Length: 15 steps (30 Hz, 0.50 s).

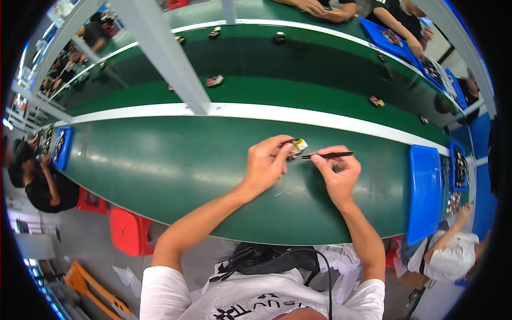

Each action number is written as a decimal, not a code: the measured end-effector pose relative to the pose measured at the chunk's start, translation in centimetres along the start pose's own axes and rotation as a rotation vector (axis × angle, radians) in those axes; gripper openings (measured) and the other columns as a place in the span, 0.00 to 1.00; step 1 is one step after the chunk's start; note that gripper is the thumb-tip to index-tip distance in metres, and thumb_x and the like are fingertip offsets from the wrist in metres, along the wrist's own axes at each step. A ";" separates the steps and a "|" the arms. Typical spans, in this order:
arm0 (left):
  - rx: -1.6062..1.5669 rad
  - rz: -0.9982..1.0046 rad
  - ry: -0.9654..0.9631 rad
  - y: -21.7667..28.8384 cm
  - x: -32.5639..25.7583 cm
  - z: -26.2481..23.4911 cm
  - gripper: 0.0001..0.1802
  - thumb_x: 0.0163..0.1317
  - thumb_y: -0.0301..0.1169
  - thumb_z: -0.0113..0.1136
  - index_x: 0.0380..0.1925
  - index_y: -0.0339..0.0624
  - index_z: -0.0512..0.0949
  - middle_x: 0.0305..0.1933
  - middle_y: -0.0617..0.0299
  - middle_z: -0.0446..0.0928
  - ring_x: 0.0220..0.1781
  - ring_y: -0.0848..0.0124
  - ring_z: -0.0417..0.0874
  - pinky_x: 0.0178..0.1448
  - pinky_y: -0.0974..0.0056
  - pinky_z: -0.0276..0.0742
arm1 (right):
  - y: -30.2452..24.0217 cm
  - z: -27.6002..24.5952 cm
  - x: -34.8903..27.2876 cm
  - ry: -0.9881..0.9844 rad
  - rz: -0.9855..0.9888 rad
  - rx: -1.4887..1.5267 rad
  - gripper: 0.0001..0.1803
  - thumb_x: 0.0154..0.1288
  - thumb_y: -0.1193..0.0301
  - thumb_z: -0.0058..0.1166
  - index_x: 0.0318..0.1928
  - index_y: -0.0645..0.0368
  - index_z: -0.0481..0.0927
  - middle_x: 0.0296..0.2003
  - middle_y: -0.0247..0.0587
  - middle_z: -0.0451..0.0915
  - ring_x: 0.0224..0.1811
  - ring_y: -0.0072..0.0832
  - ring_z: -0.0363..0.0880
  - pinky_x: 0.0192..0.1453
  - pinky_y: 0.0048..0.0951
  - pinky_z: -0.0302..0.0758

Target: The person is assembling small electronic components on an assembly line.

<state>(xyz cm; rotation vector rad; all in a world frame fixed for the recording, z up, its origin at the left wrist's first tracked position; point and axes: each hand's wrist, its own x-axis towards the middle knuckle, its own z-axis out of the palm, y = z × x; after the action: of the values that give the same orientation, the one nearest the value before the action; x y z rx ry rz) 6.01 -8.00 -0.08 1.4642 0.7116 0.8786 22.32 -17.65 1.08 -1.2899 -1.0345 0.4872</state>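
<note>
Over the middle of the green workbench [160, 160], my left hand [265, 164] pinches a small electronic part [301, 144] with yellow, white and dark areas. Fingers hide much of it, so its exact kind cannot be made out. My right hand [342, 176] grips slim black tweezers [337, 154] between thumb and fingers. Their tip points left and reaches the near side of the part, by my left fingertips. Whether the tip touches or holds anything is too small to tell.
Beyond a white rail [256, 111], a green conveyor belt [298, 90] carries several small parts. A white post [165, 53] rises at the rail. Blue trays stand right [425, 192] and far left [63, 148]. Co-workers sit around; a red stool [129, 232] is left.
</note>
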 end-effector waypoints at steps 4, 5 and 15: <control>0.016 -0.009 -0.010 0.7 -0.1 0.2 0.12 0.73 0.25 0.58 0.51 0.27 0.80 0.29 0.57 0.83 0.21 0.79 0.80 0.19 0.73 0.73 | -0.2 -0.4 -0.2 -0.012 -0.018 0.030 0.07 0.61 0.82 0.70 0.37 0.66 0.83 0.32 0.34 0.84 0.20 0.09 0.67 0.23 0.15 0.60; 0.023 -0.009 -0.019 0.7 -0.1 0.2 0.12 0.74 0.25 0.58 0.51 0.27 0.80 0.29 0.58 0.83 0.21 0.78 0.80 0.19 0.73 0.73 | -0.2 -0.5 -0.3 -0.009 -0.017 0.028 0.07 0.61 0.82 0.70 0.37 0.66 0.83 0.32 0.34 0.84 0.20 0.09 0.67 0.23 0.15 0.60; -0.009 0.008 -0.050 0.9 -0.2 0.4 0.13 0.74 0.24 0.57 0.52 0.26 0.80 0.32 0.56 0.83 0.22 0.76 0.82 0.21 0.73 0.75 | -0.4 -0.4 -0.1 -0.029 0.037 -0.079 0.07 0.61 0.80 0.71 0.37 0.66 0.84 0.26 0.29 0.81 0.19 0.07 0.65 0.23 0.15 0.58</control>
<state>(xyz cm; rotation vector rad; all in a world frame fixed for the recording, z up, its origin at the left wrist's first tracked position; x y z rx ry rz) 6.20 -8.41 0.79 1.4772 0.6646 0.8475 22.50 -18.05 1.40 -1.3772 -1.0644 0.4984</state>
